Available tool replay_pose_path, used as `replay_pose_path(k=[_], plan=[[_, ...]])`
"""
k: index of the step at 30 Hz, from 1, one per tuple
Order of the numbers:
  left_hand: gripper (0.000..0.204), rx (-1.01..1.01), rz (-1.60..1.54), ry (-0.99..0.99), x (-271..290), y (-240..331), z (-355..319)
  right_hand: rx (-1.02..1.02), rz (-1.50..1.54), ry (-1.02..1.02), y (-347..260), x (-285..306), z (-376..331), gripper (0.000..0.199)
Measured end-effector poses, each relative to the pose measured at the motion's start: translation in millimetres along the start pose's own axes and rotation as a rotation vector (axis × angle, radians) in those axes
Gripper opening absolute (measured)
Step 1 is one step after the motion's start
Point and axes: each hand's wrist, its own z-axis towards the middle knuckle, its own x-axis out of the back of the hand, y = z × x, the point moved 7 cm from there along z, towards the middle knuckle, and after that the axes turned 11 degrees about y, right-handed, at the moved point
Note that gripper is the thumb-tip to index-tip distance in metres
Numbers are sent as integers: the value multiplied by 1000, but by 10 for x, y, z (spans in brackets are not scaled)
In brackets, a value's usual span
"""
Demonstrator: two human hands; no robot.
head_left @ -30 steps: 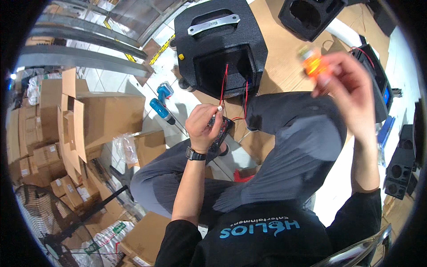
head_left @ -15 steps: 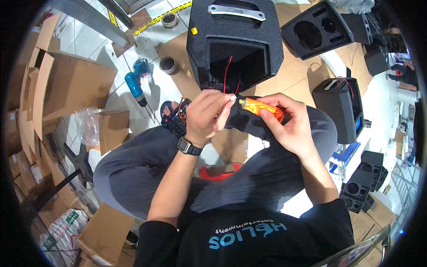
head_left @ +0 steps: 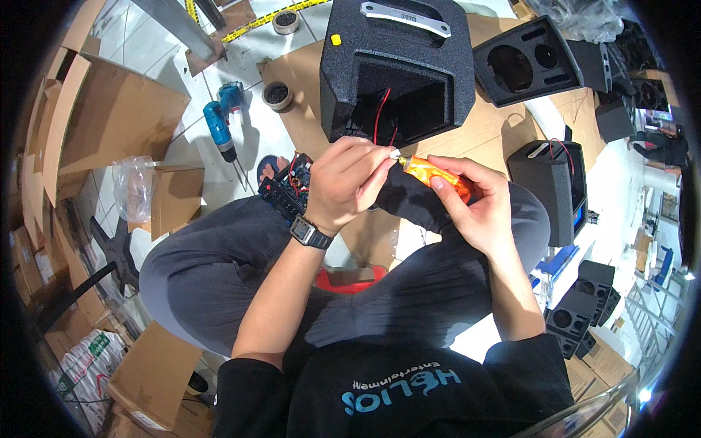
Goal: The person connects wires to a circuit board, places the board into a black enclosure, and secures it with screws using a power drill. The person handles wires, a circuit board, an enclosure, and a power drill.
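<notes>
The brown cardboard sheet point(head_left: 504, 128) spread on the floor carries the biggest item, a black textured speaker cabinet point(head_left: 398, 66) with a silver handle on top, standing near the sheet's far edge with its open cavity turned toward the person. Red and black wires point(head_left: 381, 117) hang out of that opening toward the lap. Off the sheet's left edge, on the white floor tiles, lie a blue cordless drill point(head_left: 219, 128) and a dark roll of tape point(head_left: 277, 95). Against the person's left knee rests a black control panel with a circuit board point(head_left: 288, 190), close under the left wrist.

Both hands meet above the lap. The right hand point(head_left: 475, 212) is wrapped around the orange-handled tool point(head_left: 434, 175), whose tip points left. The left hand point(head_left: 347, 182) is clenched, its fingertips point(head_left: 383, 157) pinching something small and pale right at that tip; what it is cannot be made out.

The likeliest trouble, as I judge it: the tip sits touching the pinching fingers, so a slip could jab or burn them. The wires look short, and any tug toward the lap might pull them loose inside the cabinet. The panel, merely leaning there, could slide off.
</notes>
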Motion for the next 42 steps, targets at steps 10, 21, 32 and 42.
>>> replay_pose_path(k=[10, 21, 32, 42], plan=[[25, -29, -13, 12, 3, 13, -3, 75, 36, 99, -27, 23, -1, 26], [27, -82, -16, 18, -9, 15, -25, 2, 50, 76, -17, 10, -11, 26], [27, -73, -15, 19, -1, 14, -24, -23, 51, 59, 2, 7, -13, 26], [26, -54, 20, 8, 6, -12, -33, -55, 128, 36, 70, -9, -19, 27]])
